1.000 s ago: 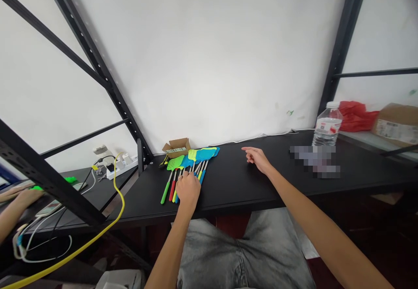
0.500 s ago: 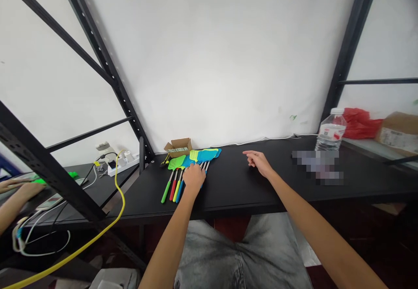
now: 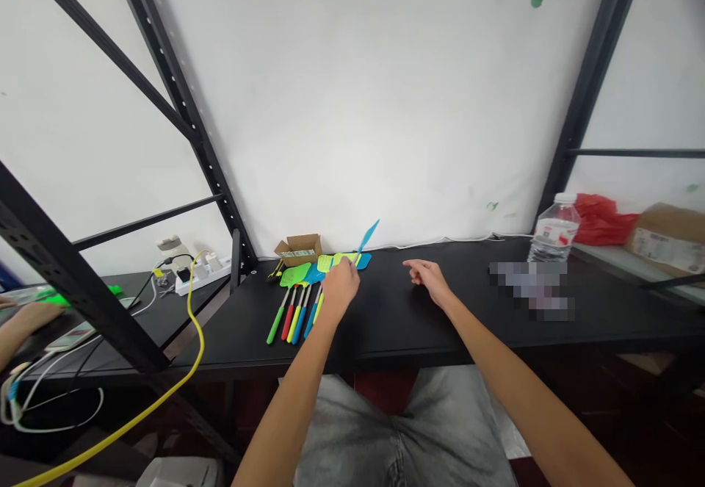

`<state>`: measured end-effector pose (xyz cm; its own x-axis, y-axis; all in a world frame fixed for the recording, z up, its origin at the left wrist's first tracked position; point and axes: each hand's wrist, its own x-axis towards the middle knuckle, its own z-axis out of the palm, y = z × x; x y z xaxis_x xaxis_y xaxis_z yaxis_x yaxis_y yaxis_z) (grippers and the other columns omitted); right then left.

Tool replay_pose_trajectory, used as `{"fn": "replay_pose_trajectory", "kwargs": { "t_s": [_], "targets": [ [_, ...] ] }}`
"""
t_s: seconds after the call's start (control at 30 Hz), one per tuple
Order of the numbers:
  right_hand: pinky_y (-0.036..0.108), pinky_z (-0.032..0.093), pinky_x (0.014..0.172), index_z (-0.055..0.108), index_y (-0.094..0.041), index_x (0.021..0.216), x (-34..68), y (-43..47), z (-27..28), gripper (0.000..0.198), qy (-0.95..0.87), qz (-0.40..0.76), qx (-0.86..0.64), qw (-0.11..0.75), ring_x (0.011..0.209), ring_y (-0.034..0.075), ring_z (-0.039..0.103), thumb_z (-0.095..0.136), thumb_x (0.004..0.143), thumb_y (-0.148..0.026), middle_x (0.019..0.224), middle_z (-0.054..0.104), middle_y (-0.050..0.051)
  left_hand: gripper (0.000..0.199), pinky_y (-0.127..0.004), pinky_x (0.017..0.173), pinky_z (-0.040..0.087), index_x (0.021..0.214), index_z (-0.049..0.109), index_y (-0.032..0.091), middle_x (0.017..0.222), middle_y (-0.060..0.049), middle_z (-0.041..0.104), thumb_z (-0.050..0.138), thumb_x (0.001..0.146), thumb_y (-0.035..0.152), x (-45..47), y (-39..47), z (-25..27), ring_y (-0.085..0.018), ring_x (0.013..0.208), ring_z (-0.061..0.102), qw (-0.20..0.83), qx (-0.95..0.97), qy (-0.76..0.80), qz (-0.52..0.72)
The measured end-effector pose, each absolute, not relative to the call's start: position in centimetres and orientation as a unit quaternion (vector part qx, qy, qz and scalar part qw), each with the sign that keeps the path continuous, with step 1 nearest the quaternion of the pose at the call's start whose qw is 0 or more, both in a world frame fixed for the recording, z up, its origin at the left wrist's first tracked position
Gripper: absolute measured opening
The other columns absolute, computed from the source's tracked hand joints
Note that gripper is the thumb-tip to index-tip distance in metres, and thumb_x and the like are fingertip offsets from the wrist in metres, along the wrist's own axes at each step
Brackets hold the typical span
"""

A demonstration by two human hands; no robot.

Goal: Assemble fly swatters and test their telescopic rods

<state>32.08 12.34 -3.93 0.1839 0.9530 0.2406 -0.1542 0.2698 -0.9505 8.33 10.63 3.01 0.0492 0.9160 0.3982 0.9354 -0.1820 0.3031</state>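
My left hand [image 3: 340, 283] is closed on a blue fly swatter [image 3: 369, 234], whose head tilts up edge-on above the table; its handle is hidden by the hand. Below and left of that hand lies a row of several fly swatters with green, red, yellow and blue grips, such as the green fly swatter [image 3: 294, 275]. Their heads overlap toward the wall. To the right, my right hand [image 3: 430, 280] hovers just over the black table [image 3: 385, 318], index finger stretched out and the others loosely curled, with nothing visible in it.
Behind the swatters stands an open cardboard box [image 3: 299, 250]. A water bottle [image 3: 555, 228] and a blurred-out item [image 3: 534, 285] are at the right. A yellow cable [image 3: 195, 355] crosses the left front. Another person's hand [image 3: 36, 318] is at the far left.
My left hand has risen slightly and moved right, lifting the blue fly swatter so its head now stands up from the row. My right hand has barely moved.
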Motion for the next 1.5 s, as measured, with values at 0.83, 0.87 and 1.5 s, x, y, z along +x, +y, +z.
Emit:
{"fn": "replay_pose_trajectory", "kwargs": {
  "t_s": [0.83, 0.87, 1.5],
  "targets": [
    [0.027, 0.042, 0.048, 0.065, -0.017, 0.073, 28.9, 13.1, -4.0, 0.044, -0.403, 0.518, -0.341, 0.673, 0.049, 0.012, 0.053, 0.077, 0.063, -0.058, 0.078, 0.071, 0.008, 0.045, -0.018, 0.039, 0.034, 0.078, 0.052, 0.017, 0.05, 0.002, 0.055, 0.041, 0.089, 0.059, 15.2, 12.4, -2.5, -0.008, 0.036, 0.046, -0.468, -0.75, -0.339, -0.32],
    [0.028, 0.043, 0.048, 0.065, -0.018, 0.073, 28.9, 13.1, -4.0, 0.044, -0.401, 0.515, -0.34, 0.678, 0.051, 0.013, 0.054, 0.076, 0.063, -0.059, 0.079, 0.071, 0.007, 0.045, -0.019, 0.039, 0.034, 0.078, 0.052, 0.017, 0.05, 0.002, 0.055, 0.04, 0.09, 0.059, 15.2, 12.4, -2.5, -0.008, 0.036, 0.046, -0.456, -0.758, -0.342, -0.317],
    [0.03, 0.051, 0.062, 0.064, -0.021, 0.075, 29.2, 13.7, -4.4, 0.035, -0.285, 0.445, -0.354, 0.772, 0.077, 0.021, 0.067, 0.074, 0.069, -0.054, 0.085, 0.072, 0.009, 0.043, -0.034, 0.075, 0.043, 0.108, 0.059, 0.024, 0.093, -0.012, 0.069, 0.025, 0.098, 0.047, 13.6, 9.4, -1.6, -0.027, 0.086, 0.066, 0.057, -0.812, -0.559, -0.157]
  ]
}}
